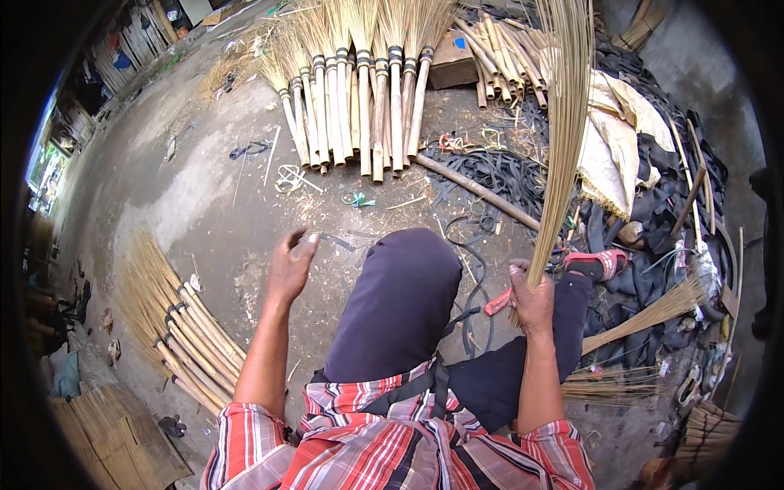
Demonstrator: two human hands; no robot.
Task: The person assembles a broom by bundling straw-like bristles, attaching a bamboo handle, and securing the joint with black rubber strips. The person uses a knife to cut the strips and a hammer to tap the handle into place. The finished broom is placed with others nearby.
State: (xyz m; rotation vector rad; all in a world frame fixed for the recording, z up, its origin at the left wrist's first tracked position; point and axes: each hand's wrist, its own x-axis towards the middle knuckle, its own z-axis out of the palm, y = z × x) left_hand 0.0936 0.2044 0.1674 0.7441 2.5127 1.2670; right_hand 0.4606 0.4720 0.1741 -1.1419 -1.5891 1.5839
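My right hand [532, 300] is closed round the lower end of a long bundle of thin broom bristles [565, 131], which stands nearly upright and fans out toward the top. Beside that hand, a red handle [496, 303] shows; whether the hand touches it I cannot tell. My left hand [291, 265] is raised left of my bent knee [406, 269], fingers apart and nothing in it. On the floor to its lower left lies a group of finished brooms [196, 339] with bamboo handles and black bands.
Several more brooms [359, 106] lie ahead in a row. Behind them are a cardboard box [452, 61] and cut bamboo tubes [510, 57]. Black rubber strips [498, 184], a pole [482, 193] and a pale sack [625, 143] spread on the right. Another bristle bundle [645, 318] lies by my leg.
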